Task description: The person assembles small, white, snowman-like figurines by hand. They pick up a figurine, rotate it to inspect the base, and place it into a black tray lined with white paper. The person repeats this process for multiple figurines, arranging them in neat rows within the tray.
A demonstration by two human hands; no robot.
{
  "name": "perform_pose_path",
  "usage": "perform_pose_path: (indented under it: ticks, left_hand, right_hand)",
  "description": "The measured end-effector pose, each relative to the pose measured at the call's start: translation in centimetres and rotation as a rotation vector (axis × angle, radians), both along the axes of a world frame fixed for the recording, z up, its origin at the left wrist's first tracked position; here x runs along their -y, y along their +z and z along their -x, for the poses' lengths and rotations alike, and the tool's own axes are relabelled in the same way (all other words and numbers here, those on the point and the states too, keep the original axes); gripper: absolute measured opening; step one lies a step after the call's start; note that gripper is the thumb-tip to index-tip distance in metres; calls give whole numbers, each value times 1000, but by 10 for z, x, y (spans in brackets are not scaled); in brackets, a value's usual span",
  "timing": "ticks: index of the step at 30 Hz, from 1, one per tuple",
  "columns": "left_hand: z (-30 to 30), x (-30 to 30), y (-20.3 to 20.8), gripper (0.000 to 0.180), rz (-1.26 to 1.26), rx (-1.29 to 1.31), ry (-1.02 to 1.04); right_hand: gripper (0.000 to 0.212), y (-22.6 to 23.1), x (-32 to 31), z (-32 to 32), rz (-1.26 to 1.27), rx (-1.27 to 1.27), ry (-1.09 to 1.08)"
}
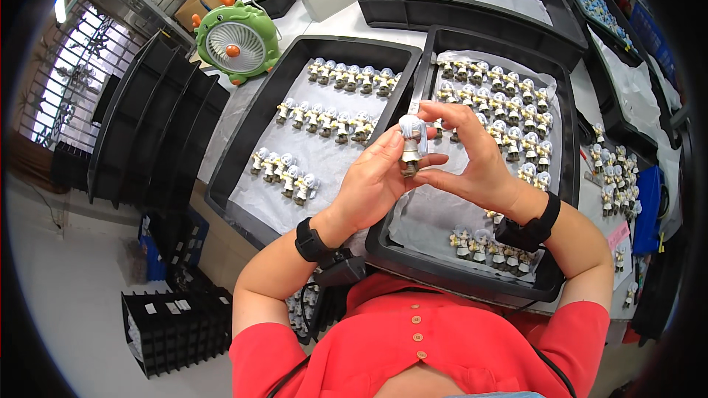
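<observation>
Between my two hands, a small figurine (411, 149) with pale hair, a white body and dark legs stands upright above the gap between two trays. My left hand (375, 180) grips it from the left, thumb along its side. Curled around its right side is my right hand (476, 163), index finger by the head and thumb near the feet. A thin pale strip (414, 103) shows just above the head; I cannot tell what it is. Under my hands, the left black tray (221, 190) and right black tray (571, 140) hold rows of similar figurines on white sheets.
A green fan (237, 40) stands behind the left tray. Another black tray (472, 16) lies at the back. More loose figurines (616, 177) cluster at the right, near a blue bin (649, 206). Stacked black trays (151, 121) rise at the left, with a black crate (177, 328) on the floor.
</observation>
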State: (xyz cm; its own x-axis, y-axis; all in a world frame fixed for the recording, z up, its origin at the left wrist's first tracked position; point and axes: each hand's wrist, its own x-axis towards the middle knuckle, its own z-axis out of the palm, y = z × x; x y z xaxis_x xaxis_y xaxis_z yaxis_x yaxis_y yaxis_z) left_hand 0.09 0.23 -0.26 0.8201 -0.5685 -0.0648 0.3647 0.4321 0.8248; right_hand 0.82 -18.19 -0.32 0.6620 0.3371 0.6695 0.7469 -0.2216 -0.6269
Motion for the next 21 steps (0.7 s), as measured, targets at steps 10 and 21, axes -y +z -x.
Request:
perform_pose_path:
  ticks: [10, 21]
  left_hand:
    - [-2, 0, 4, 47, 184, -101, -35]
    - [-3, 1, -1, 50, 89, 17, -92]
  right_hand:
    - [79, 2, -3, 1, 80, 166, 22]
    - [91, -3, -4, 1, -5, 46, 65]
